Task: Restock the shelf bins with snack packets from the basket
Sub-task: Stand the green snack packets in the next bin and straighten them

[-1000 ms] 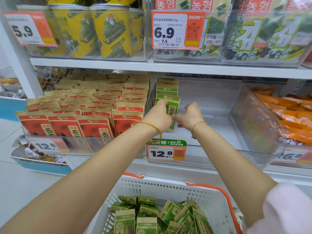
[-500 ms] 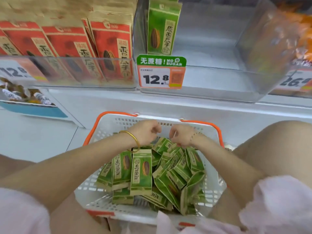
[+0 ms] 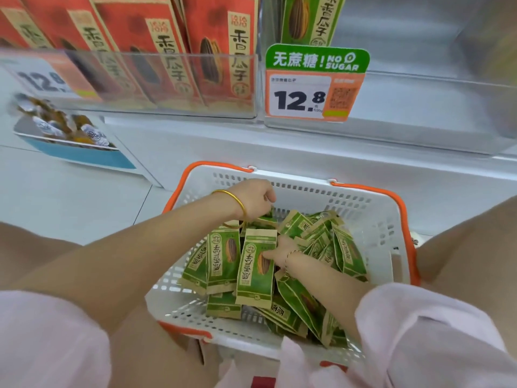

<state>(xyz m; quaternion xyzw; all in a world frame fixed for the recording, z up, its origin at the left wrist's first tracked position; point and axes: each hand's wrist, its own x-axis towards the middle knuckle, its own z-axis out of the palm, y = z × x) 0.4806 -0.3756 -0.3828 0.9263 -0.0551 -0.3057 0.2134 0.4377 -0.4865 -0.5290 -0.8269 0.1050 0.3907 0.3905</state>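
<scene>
One second ago the shelf was being reached. Now the left hand (image 3: 256,198) is curled over the pile (image 3: 222,259) in the basket (image 3: 377,225), grip can't be told, and a green packet (image 3: 253,278) is pinched by the right hand (image 3: 281,249). Loads of room is left in the clear bin (image 3: 419,102) upper right; only its front lip needs clearing.

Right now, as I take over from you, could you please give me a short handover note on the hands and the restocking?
Left hand: fingers curled down among packets at the far side of the basket; grip hidden.
Right hand: pinches an upright green packet.
Green pile lies in the basket.
Done: one shelved green packet shows in the clear bin behind the 12.8 tag.
Left: move the basket's packets into that bin.
</scene>
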